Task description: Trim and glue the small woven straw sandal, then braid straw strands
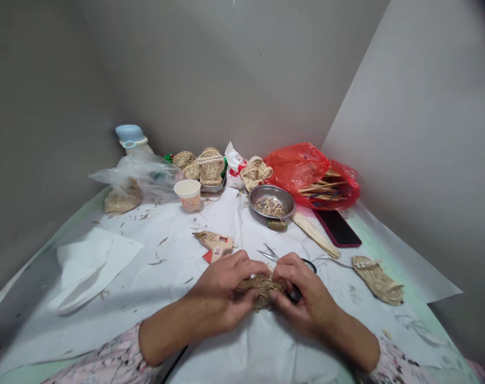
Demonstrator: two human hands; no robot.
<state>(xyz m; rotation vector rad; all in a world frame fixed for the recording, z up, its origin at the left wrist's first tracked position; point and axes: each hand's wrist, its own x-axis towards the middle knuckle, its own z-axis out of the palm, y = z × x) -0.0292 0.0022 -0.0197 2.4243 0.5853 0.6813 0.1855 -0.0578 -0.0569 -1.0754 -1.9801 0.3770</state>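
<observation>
A small piece of braided straw [262, 298] is between my two hands, low in the middle of the view. My left hand [232, 288] grips its left end, with the fingers over the top and the thumb in front. At its right end my right hand [300, 290] pinches it the same way. Fingers cover much of the piece, so its full shape is hidden. Scissors [268, 255] lie open just behind, their black handles partly under my right hand. A beige glue gun [218, 244] with a red trigger rests behind my left hand.
A small straw slipper [378, 280] with beads lies right, near a phone [340, 229]. Further back stand a metal bowl [262, 213] of straw scraps, a red bag [298, 170] of straw, a paper cup [188, 195] and a bottle [132, 136]. White paper [94, 261] lies left.
</observation>
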